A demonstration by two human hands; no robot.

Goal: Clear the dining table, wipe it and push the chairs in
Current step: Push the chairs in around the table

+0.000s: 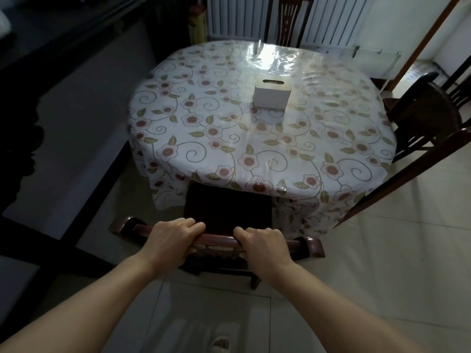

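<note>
Both forearms reach forward from the bottom of the view, and the left hand (172,238) and the right hand (262,242) lie side by side on the top rail of the near chair (224,242). The fingers (190,225) of each hand are curled over the rail and hold it, with the thumbs toward the person. I think this grip is chosen because the rail gives the best lever: with two hands near its middle, the chair goes straight and does not turn.

Its dark seat (226,207) is already partly under the near edge of the desk (254,149), but the back is still apart from the edge, so in my judgement the push is not finished. One more chair (423,108) stands at the right edge, turned a little away, and another chair back (286,19) rises behind the far edge. A dark slanted wooden piece at the right, maybe part of a further chair, I cannot identify.

On the desk lies a flowered cloth under a clear plastic cover, probably to make wiping easy. Only a white tissue box (272,91) stands near the middle, so clearing seems done; whether the wiping is done I cannot tell.

No brand, label or writing is readable anywhere.
</note>
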